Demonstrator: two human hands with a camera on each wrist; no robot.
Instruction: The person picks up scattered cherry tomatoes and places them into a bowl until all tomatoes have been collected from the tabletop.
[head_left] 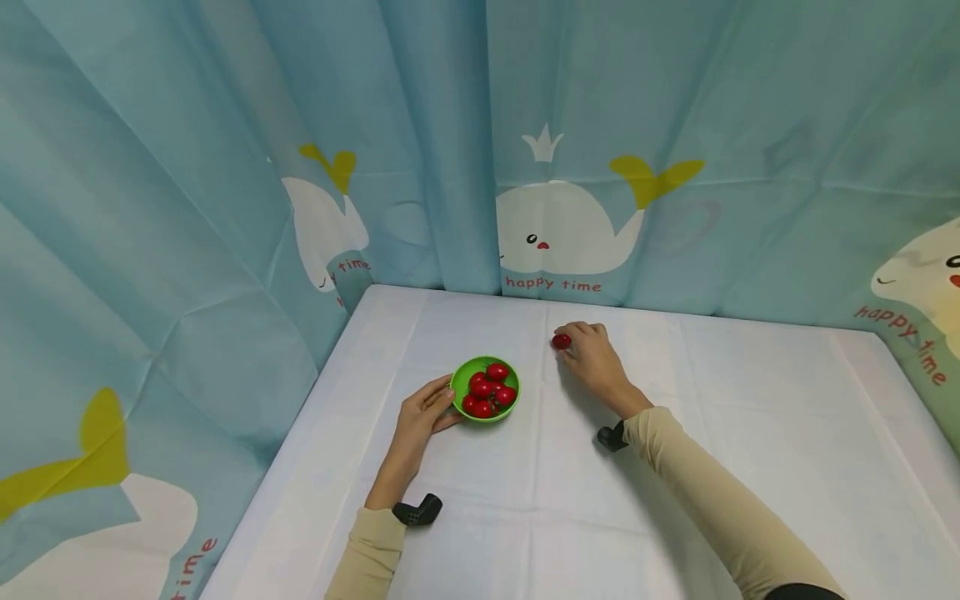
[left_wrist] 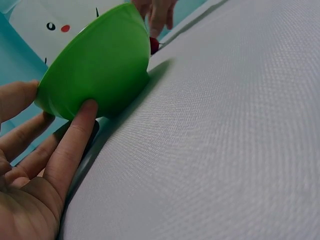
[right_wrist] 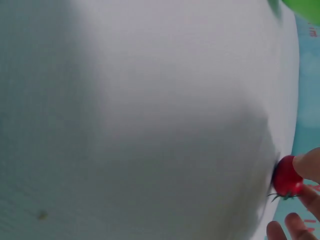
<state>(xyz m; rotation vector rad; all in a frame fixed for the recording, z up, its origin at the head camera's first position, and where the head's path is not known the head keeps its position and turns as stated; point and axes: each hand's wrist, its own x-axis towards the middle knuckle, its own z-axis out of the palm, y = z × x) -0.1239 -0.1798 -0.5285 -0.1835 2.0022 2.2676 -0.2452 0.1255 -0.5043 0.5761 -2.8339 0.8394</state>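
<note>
My left hand (head_left: 418, 418) holds the left side of a small green bowl (head_left: 466, 373), its fingers spread along the rim and outer wall. Several red cherry tomatoes (head_left: 482, 389) lie inside the bowl. From the left wrist view, the bowl's outer wall (left_wrist: 102, 62) shows with fingertips against it. Farther back and to the right, my right hand (head_left: 598, 360) pinches a single cherry tomato (head_left: 561, 342) between thumb and fingers, low over the table. This tomato (right_wrist: 287, 176) has a green stem end, seen in the right wrist view.
A white cloth covers the table (head_left: 780, 433). Behind the table and along its left side hangs a light blue curtain (head_left: 420, 100) with whale prints. Each wrist wears a black device, such as the left wrist device (head_left: 418, 510).
</note>
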